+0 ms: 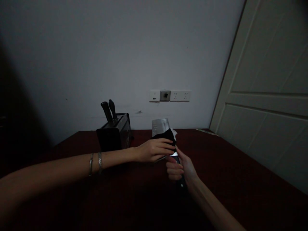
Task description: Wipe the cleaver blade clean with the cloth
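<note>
My right hand (pixel 187 166) grips a knife (pixel 160 123) by its dark handle (pixel 181 184) while my left hand (pixel 153 150) clasps a black cloth (pixel 169 134) against the blade (pixel 162 127), whose faint marks I cannot read.

A broad-bladed knife (pixel 160 125) is held at the middle of the scene, its blade pointed toward the far side and its dark handle (pixel 180 182) slanted toward the near right. The far end of the blade is seen bare — silvery, wide and squared off — while the part behind it is covered by a dark, rumpled cloth (pixel 166 136). White is shown at the cloth's right edge. Below the cloth, a bright strip of metal is exposed just before the handle — whose near end is marked by a pale rivet.
</note>
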The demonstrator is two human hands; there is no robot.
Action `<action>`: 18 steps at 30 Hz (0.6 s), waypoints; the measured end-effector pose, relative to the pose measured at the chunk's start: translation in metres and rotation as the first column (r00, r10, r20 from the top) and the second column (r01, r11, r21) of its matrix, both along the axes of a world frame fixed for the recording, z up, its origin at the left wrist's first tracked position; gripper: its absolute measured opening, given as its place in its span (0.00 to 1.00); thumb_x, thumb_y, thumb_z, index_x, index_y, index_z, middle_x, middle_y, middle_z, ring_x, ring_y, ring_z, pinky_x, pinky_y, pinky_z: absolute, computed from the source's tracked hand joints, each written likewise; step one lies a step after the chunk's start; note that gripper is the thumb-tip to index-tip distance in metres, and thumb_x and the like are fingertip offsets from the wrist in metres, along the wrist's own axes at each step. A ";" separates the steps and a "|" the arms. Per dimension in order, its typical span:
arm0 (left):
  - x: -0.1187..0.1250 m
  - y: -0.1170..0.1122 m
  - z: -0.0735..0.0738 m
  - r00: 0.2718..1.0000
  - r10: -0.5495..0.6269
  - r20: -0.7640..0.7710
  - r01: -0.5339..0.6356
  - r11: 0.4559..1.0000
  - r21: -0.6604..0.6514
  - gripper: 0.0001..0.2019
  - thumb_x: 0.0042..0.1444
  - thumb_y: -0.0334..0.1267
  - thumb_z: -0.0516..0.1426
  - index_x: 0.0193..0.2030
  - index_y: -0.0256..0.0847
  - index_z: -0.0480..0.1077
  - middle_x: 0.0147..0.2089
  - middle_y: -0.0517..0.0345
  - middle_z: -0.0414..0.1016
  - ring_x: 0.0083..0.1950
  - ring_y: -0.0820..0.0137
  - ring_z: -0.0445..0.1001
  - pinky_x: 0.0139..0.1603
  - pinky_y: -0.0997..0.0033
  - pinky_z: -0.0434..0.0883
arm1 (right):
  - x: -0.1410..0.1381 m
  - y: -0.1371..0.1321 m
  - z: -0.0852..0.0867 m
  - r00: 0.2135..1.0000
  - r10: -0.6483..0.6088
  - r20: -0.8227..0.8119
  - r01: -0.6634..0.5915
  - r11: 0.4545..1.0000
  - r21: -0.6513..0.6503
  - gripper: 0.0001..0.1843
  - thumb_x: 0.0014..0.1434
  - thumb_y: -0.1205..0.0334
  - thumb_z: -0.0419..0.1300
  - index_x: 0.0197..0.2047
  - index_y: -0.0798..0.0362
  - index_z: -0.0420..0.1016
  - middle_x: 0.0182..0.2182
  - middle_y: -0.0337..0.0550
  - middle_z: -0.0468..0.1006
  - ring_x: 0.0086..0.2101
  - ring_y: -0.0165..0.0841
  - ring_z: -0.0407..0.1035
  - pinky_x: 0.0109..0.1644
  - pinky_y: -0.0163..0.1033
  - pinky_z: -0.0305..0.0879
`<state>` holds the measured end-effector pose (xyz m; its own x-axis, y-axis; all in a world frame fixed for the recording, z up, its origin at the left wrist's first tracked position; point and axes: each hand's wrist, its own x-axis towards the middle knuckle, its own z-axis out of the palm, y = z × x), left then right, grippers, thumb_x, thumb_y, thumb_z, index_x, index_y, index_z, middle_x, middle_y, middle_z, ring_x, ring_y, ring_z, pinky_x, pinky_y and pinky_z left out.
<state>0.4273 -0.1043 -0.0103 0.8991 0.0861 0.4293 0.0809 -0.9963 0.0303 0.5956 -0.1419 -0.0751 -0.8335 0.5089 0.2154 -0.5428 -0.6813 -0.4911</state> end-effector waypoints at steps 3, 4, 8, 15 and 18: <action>0.000 -0.008 0.000 1.000 -0.027 -0.009 0.027 0.999 -0.022 0.17 0.59 0.29 0.47 0.53 0.35 0.65 0.55 0.47 0.67 0.62 0.65 0.55 0.59 0.55 0.61 | 0.000 0.001 -0.001 1.000 0.001 -0.008 -0.001 1.000 -0.002 0.26 0.57 0.44 0.48 0.19 0.56 0.58 0.10 0.25 0.46 0.11 0.18 0.34 0.13 0.24 0.40; 0.001 -0.011 -0.001 1.000 -0.029 0.010 0.029 0.999 -0.038 0.17 0.59 0.29 0.47 0.53 0.34 0.65 0.54 0.47 0.68 0.62 0.65 0.56 0.59 0.56 0.61 | 0.001 0.001 -0.001 1.000 0.006 -0.012 -0.006 1.000 0.000 0.25 0.57 0.45 0.49 0.19 0.56 0.59 0.11 0.25 0.46 0.11 0.18 0.34 0.13 0.24 0.40; 0.005 -0.017 -0.001 0.998 -0.024 0.053 0.031 0.993 -0.116 0.15 0.59 0.28 0.47 0.50 0.33 0.67 0.51 0.47 0.71 0.59 0.67 0.60 0.57 0.60 0.63 | 0.000 0.001 -0.002 0.999 0.033 -0.032 -0.032 0.999 0.016 0.22 0.55 0.49 0.52 0.19 0.56 0.58 0.11 0.25 0.47 0.12 0.18 0.34 0.13 0.24 0.41; -0.001 -0.003 0.007 0.994 0.077 -0.080 -0.089 0.982 -0.168 0.17 0.60 0.29 0.44 0.53 0.39 0.63 0.55 0.49 0.66 0.60 0.69 0.59 0.58 0.63 0.61 | -0.001 0.001 -0.003 0.998 0.054 -0.029 -0.055 0.998 -0.023 0.25 0.58 0.43 0.45 0.20 0.55 0.57 0.10 0.25 0.46 0.11 0.18 0.35 0.13 0.25 0.42; -0.003 -0.004 0.007 0.991 0.111 -0.075 -0.123 0.977 -0.175 0.16 0.61 0.30 0.43 0.52 0.39 0.64 0.55 0.49 0.65 0.60 0.70 0.58 0.59 0.64 0.60 | -0.001 0.002 -0.004 0.995 0.083 -0.050 -0.084 0.996 -0.027 0.25 0.58 0.45 0.46 0.20 0.56 0.58 0.10 0.26 0.47 0.11 0.18 0.36 0.14 0.24 0.42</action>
